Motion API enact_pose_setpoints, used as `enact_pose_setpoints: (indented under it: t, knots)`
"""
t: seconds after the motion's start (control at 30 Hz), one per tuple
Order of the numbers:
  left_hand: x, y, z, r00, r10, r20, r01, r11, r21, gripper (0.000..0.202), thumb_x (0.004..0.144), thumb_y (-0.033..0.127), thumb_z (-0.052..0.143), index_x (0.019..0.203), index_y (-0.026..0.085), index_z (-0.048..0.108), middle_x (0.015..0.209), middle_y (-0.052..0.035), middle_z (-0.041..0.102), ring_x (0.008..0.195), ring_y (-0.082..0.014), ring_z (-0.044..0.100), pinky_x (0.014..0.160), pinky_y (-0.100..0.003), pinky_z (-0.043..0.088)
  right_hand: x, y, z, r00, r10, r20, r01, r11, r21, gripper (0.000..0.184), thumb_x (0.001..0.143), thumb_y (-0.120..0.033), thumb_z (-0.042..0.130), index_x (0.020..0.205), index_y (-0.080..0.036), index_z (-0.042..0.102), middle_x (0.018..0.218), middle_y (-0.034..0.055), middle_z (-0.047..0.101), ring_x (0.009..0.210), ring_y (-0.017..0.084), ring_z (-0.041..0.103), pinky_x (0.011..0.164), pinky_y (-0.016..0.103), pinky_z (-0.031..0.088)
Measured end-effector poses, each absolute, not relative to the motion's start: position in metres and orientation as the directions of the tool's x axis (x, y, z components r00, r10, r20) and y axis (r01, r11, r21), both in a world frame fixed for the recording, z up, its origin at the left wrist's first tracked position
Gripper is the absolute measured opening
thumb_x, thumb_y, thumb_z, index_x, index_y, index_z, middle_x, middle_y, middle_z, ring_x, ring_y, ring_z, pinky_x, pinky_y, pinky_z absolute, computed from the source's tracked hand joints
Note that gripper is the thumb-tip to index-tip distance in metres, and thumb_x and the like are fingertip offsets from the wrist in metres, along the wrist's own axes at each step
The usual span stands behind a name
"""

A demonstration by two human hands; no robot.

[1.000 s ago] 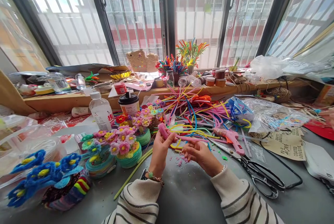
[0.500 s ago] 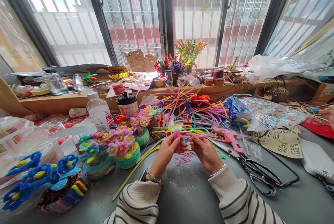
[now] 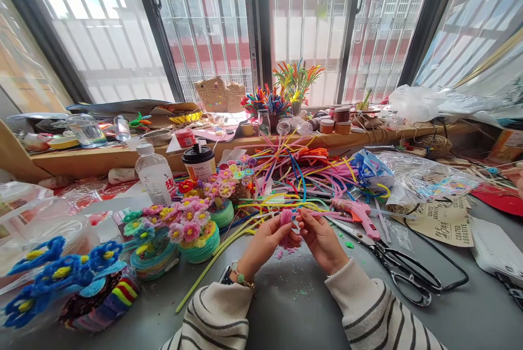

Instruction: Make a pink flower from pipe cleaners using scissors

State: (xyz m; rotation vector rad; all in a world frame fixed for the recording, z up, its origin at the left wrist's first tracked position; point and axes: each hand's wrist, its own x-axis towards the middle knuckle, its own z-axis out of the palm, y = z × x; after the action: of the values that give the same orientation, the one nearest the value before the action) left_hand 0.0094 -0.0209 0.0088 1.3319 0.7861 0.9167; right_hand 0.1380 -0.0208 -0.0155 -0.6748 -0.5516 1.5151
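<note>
My left hand (image 3: 267, 241) pinches a bent pink pipe cleaner (image 3: 286, 216), folded into a small upright bundle between thumb and fingers. Close beside it, my right hand (image 3: 321, 235) is closed at the fingertips on a pink length that seems to run out of that same bundle; the fingers partly hide the join. Both hands are held just above the grey table (image 3: 292, 306). Pink fuzz scraps (image 3: 281, 253) lie under them. Behind the hands spreads a heap of loose pipe cleaners (image 3: 286, 167) in pink, yellow, blue and orange.
Pipe-cleaner flower pots (image 3: 200, 244) stand left, near a water bottle (image 3: 154, 178) and a lidded cup (image 3: 199, 164). To the right lie a pink glue gun (image 3: 362, 218), black-handled scissors (image 3: 408, 274) and sandpaper (image 3: 445, 222). At the far right edge, another person's hand (image 3: 518, 176) shows partly.
My left hand has shifted slightly right with the pink bundle, closer to my right hand. The right hand has stayed nearly in place.
</note>
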Motion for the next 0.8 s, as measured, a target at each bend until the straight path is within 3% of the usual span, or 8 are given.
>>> enact_pose_setpoints:
  t: [0.13,0.27,0.47,0.63,0.7,0.8]
  knots:
    - [0.011,-0.024,0.006,0.496,0.865,0.074,-0.039,-0.063,0.997,0.024,0.071,0.038,0.051,0.068,0.015,0.058,0.053,-0.0037,0.061,0.047,-0.0130,0.054,0.044,-0.021,0.039,0.137,-0.023,-0.015,-0.058,0.995,-0.078,-0.719,-0.096,-0.688,0.017,0.054,-0.027,0.071,0.066,-0.018,0.064,0.063,-0.0018,0.060,0.051,0.007,0.051,0.043,0.018,0.039]
    - [0.012,-0.023,0.002,0.472,0.871,0.138,-0.017,-0.148,0.989,0.020,0.073,0.035,0.048,0.066,0.017,0.055,0.050,-0.0013,0.057,0.046,-0.0124,0.051,0.047,-0.022,0.039,0.137,-0.023,-0.016,-0.137,0.989,-0.061,-0.719,-0.142,-0.680,0.012,0.058,-0.025,0.069,0.067,-0.018,0.063,0.060,-0.0027,0.057,0.046,0.006,0.045,0.037,0.017,0.034]
    - [0.009,-0.018,-0.001,0.380,0.884,0.272,0.136,-0.344,0.929,0.020,0.074,0.032,0.046,0.073,0.017,0.060,0.071,-0.0040,0.061,0.066,-0.0162,0.055,0.059,-0.023,0.040,0.140,-0.020,-0.020,-0.235,0.972,-0.026,-0.777,-0.204,-0.595,0.013,0.060,-0.024,0.068,0.069,-0.017,0.061,0.062,-0.0049,0.057,0.036,0.000,0.029,0.033,0.012,0.028]
    - [0.002,-0.011,-0.010,0.339,0.920,0.196,0.355,-0.318,0.879,0.013,0.067,0.028,0.053,0.064,0.017,0.060,0.058,-0.0016,0.059,0.054,-0.0156,0.052,0.050,-0.023,0.038,0.146,-0.020,-0.017,-0.242,0.970,-0.026,-0.818,-0.218,-0.532,0.010,0.062,-0.021,0.067,0.068,-0.018,0.060,0.064,-0.0057,0.059,0.033,-0.001,0.023,0.029,0.010,0.025]
    - [0.001,-0.009,-0.012,0.258,0.945,0.202,0.358,-0.288,0.888,0.008,0.065,0.020,0.054,0.068,0.016,0.061,0.067,-0.0037,0.061,0.059,-0.0163,0.055,0.055,-0.025,0.041,0.147,-0.020,-0.015,-0.241,0.970,-0.038,-0.832,-0.227,-0.506,0.009,0.061,-0.019,0.067,0.068,-0.017,0.060,0.063,-0.0055,0.059,0.033,-0.001,0.023,0.029,0.010,0.025]
    - [0.001,-0.010,-0.007,0.037,0.935,0.352,0.320,-0.344,0.882,0.014,0.070,0.017,0.048,0.078,0.016,0.059,0.081,-0.0071,0.062,0.074,-0.0177,0.057,0.069,-0.028,0.043,0.147,-0.020,-0.015,-0.250,0.967,-0.048,-0.838,-0.241,-0.489,0.011,0.061,-0.019,0.067,0.069,-0.015,0.061,0.062,-0.0051,0.058,0.032,-0.001,0.022,0.028,0.009,0.023]
